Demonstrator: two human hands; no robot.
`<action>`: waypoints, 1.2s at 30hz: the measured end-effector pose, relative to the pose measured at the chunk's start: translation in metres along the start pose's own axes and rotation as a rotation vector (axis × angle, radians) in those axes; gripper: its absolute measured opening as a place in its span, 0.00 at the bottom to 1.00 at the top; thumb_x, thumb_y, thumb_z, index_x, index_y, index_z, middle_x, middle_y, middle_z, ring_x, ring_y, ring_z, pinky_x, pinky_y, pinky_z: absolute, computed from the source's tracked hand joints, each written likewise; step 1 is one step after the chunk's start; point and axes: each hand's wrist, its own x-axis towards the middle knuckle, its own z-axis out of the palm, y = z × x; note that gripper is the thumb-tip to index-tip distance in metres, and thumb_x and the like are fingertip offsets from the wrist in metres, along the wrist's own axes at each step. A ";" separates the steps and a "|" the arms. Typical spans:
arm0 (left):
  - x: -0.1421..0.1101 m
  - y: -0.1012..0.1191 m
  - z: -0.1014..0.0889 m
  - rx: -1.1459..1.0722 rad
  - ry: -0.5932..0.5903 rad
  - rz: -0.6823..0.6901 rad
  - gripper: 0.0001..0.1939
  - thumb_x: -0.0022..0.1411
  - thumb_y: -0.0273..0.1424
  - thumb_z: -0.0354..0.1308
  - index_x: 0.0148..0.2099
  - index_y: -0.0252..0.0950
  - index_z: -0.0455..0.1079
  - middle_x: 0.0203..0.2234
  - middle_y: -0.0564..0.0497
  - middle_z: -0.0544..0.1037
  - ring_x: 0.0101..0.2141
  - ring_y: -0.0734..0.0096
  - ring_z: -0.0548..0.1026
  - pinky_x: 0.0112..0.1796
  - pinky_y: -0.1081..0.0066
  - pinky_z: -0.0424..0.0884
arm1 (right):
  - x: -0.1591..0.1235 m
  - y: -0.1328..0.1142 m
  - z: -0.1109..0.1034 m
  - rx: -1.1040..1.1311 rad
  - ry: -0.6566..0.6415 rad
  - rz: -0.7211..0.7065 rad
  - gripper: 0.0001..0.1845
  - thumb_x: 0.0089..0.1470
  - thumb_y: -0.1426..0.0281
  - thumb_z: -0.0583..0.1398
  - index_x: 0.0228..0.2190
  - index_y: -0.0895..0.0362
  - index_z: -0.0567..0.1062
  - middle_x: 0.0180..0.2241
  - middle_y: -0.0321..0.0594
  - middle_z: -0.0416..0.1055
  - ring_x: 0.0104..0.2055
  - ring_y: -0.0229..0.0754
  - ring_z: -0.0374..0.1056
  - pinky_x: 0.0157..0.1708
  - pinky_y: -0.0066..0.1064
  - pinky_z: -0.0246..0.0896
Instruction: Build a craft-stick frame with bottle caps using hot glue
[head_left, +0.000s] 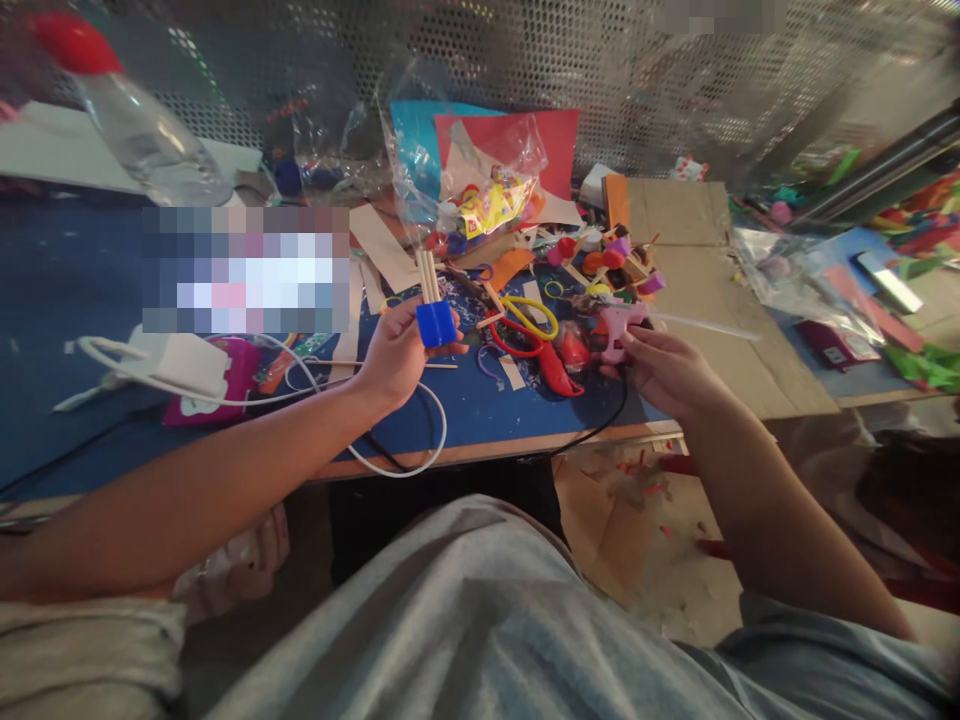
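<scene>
My left hand is closed on a small blue square piece with several thin wooden sticks standing up from it. My right hand grips a pink hot glue gun. A long clear glue stick juts from its back toward the right, and a black cord hangs below. Between the hands lie scissors with yellow and red loops and a red tool-like object. A loose wooden stick lies on the blue tabletop beneath my left hand.
Small colourful craft pieces crowd the table behind the glue gun. Cardboard covers the right side. A plastic bottle with a red cap and a white cable are at left. Plastic bags and coloured sheets line the metal mesh.
</scene>
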 end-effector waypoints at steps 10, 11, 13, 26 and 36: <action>-0.001 0.005 0.003 0.027 0.024 0.033 0.25 0.57 0.48 0.75 0.29 0.40 0.64 0.28 0.51 0.79 0.37 0.65 0.84 0.34 0.68 0.86 | -0.040 -0.042 0.020 -1.130 0.275 -0.212 0.16 0.62 0.53 0.67 0.33 0.52 0.86 0.21 0.38 0.73 0.25 0.44 0.67 0.30 0.38 0.58; 0.000 0.006 0.003 0.025 0.033 0.035 0.25 0.56 0.48 0.75 0.29 0.40 0.64 0.28 0.51 0.79 0.37 0.65 0.84 0.34 0.68 0.86 | -0.047 -0.047 0.031 -1.149 0.212 -0.303 0.16 0.64 0.54 0.65 0.35 0.52 0.86 0.23 0.38 0.74 0.26 0.44 0.68 0.32 0.38 0.59; 0.000 0.006 0.003 0.020 0.056 0.035 0.25 0.55 0.49 0.76 0.29 0.40 0.65 0.28 0.52 0.79 0.36 0.65 0.83 0.33 0.68 0.85 | -0.058 -0.054 0.054 -1.115 0.050 -0.431 0.17 0.67 0.53 0.64 0.35 0.51 0.83 0.28 0.40 0.79 0.28 0.43 0.70 0.34 0.37 0.62; 0.001 0.007 -0.004 0.120 0.006 0.105 0.24 0.62 0.51 0.74 0.32 0.40 0.70 0.23 0.57 0.66 0.23 0.77 0.66 0.23 0.74 0.67 | -0.026 -0.038 0.109 -1.485 -0.115 -0.369 0.12 0.62 0.63 0.67 0.44 0.53 0.72 0.37 0.48 0.83 0.39 0.56 0.78 0.36 0.38 0.56; -0.005 0.016 0.000 0.103 -0.085 0.013 0.17 0.60 0.44 0.75 0.37 0.39 0.75 0.27 0.54 0.74 0.26 0.75 0.66 0.24 0.75 0.67 | -0.043 -0.091 0.047 -1.272 0.046 -0.286 0.13 0.56 0.67 0.64 0.44 0.48 0.78 0.32 0.41 0.82 0.28 0.48 0.72 0.34 0.39 0.60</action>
